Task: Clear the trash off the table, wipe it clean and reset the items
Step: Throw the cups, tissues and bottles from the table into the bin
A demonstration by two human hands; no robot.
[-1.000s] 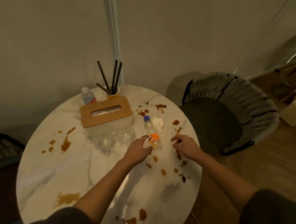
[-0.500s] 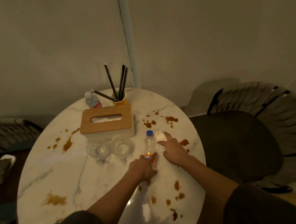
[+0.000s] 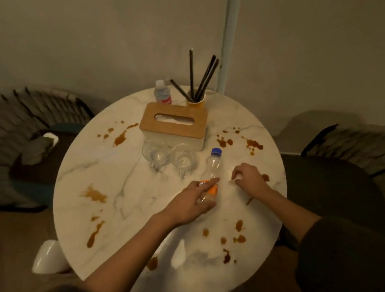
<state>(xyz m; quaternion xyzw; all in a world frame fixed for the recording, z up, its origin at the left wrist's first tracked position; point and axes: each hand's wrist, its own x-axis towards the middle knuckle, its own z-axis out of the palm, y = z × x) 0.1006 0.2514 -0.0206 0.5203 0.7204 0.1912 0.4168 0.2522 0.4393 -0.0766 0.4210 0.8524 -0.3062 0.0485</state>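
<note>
1. Step in hand, as I judge it: clearing trash. None has left the table (image 3: 126,199) yet; brown spills remain unwiped.
2. The bottle (image 3: 210,178) lies on its side right of centre, cap pointing far, just near of the glasses (image 3: 169,158).
3. The left hand (image 3: 192,201) reaches in palm down, fingers curling over the bottle's labelled end, grip not fully closed.
4. The right hand (image 3: 248,178) bends at the wrist, fingertips pinching a white tissue (image 3: 235,177) just right of the bottle.
5. Next calls for closing both grips, lifting clear of the glasses.
</note>
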